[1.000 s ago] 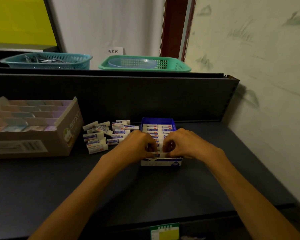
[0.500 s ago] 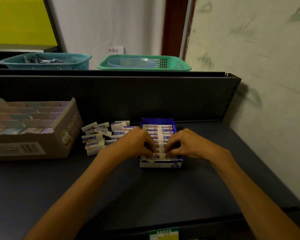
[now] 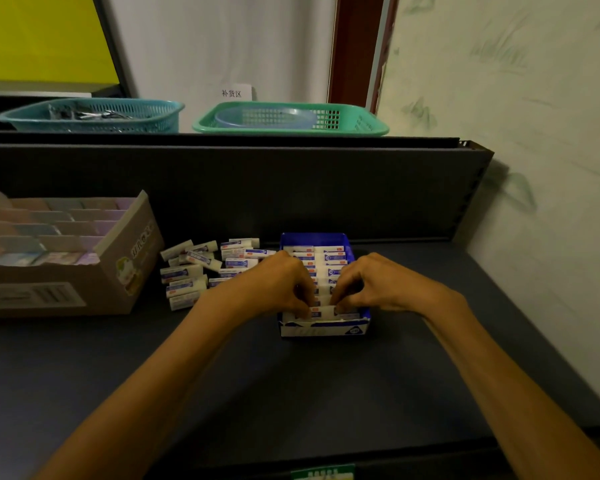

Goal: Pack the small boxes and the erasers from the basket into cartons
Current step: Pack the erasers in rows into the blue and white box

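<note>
A dark grey surface (image 3: 222, 382) runs to a raised back panel against a pale wall. Near its back edge stands a blue-and-white carton (image 3: 324, 329) holding two rows of white erasers in blue-printed sleeves. The left hand (image 3: 281, 285) and right hand (image 3: 371, 285) each pinch an end of one eraser (image 3: 321, 311) at the carton's front. Roughly fifteen loose erasers (image 3: 205, 268) lie just left; one brown cardboard carton (image 3: 66, 258) sits at the left edge.

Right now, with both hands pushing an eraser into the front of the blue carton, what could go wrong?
1. The left hand and right hand pinch one eraser at the nearly full blue carton; forcing it may buckle the torn-looking front wall.
2. The left forearm sits close to the loose erasers; pulling back could scatter them.
</note>
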Demonstrator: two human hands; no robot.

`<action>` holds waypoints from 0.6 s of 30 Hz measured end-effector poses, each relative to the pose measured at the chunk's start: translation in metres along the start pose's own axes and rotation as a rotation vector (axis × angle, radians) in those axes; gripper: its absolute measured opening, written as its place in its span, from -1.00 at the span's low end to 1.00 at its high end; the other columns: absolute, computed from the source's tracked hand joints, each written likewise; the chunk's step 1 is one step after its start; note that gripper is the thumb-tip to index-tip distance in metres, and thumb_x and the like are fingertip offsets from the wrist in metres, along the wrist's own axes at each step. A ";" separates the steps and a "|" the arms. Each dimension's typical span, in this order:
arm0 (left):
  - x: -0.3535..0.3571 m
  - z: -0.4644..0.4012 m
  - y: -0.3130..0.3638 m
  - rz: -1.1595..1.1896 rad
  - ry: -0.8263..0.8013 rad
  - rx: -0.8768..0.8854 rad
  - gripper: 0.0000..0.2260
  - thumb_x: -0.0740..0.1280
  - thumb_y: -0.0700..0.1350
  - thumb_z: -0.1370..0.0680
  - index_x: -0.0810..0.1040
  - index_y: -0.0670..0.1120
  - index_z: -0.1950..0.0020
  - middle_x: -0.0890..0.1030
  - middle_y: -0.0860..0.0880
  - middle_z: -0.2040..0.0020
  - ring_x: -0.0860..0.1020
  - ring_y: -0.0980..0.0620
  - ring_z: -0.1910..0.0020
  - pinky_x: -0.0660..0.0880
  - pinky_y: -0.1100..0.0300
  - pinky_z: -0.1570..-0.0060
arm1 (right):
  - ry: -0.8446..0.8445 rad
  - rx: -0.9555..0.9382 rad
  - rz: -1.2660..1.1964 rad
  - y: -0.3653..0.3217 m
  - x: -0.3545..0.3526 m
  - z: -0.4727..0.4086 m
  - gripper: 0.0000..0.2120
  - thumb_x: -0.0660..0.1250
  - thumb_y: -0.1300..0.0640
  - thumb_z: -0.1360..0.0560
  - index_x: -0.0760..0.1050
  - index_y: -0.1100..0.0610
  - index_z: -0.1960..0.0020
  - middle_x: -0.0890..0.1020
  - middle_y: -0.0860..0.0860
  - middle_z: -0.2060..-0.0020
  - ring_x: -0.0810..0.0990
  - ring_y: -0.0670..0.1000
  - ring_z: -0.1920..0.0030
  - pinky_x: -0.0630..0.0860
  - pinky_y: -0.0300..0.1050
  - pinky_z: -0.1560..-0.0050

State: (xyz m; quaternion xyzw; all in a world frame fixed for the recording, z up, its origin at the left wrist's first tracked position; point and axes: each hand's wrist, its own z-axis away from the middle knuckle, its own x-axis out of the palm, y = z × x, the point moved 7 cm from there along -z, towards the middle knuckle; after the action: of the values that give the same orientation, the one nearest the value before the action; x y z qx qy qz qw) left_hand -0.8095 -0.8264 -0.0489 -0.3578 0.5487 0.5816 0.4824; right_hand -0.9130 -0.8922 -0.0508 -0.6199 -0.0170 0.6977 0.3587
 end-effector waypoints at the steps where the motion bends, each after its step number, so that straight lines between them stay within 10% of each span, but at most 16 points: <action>1: 0.001 0.000 0.000 -0.002 -0.005 0.000 -0.79 0.39 -0.09 -0.48 0.59 -0.04 -0.11 0.56 0.03 -0.14 0.52 0.12 -0.12 0.44 0.29 -0.05 | 0.000 -0.003 0.006 0.000 0.001 -0.001 -0.82 0.38 0.14 -0.48 0.58 0.01 -0.08 0.50 -0.09 -0.22 0.43 -0.12 -0.24 0.45 -0.22 -0.10; 12: -0.020 0.018 -0.003 0.027 0.204 -0.010 -0.78 0.37 -0.04 -0.49 0.55 0.03 -0.13 0.53 0.12 -0.05 0.44 0.28 0.07 0.37 0.46 0.18 | 0.083 -0.070 0.091 -0.015 -0.009 -0.002 -0.78 0.36 0.04 -0.51 0.53 -0.03 -0.15 0.53 -0.09 -0.11 0.49 -0.14 -0.09 0.51 -0.18 -0.05; 18: -0.050 0.071 -0.052 -0.050 0.387 -0.332 -0.69 0.37 -0.05 -0.50 0.47 0.04 -0.23 0.51 0.05 -0.18 0.49 0.10 -0.12 0.43 0.22 -0.11 | 0.332 -0.130 0.223 -0.047 -0.022 -0.021 -0.58 0.33 -0.08 -0.50 0.39 -0.10 -0.34 0.47 -0.09 -0.28 0.42 -0.04 -0.27 0.40 -0.01 -0.28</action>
State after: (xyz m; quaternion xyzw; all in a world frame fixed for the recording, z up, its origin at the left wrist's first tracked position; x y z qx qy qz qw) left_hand -0.7381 -0.7688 -0.0067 -0.5501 0.5188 0.5723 0.3173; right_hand -0.8726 -0.8779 -0.0155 -0.7462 0.0662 0.6187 0.2366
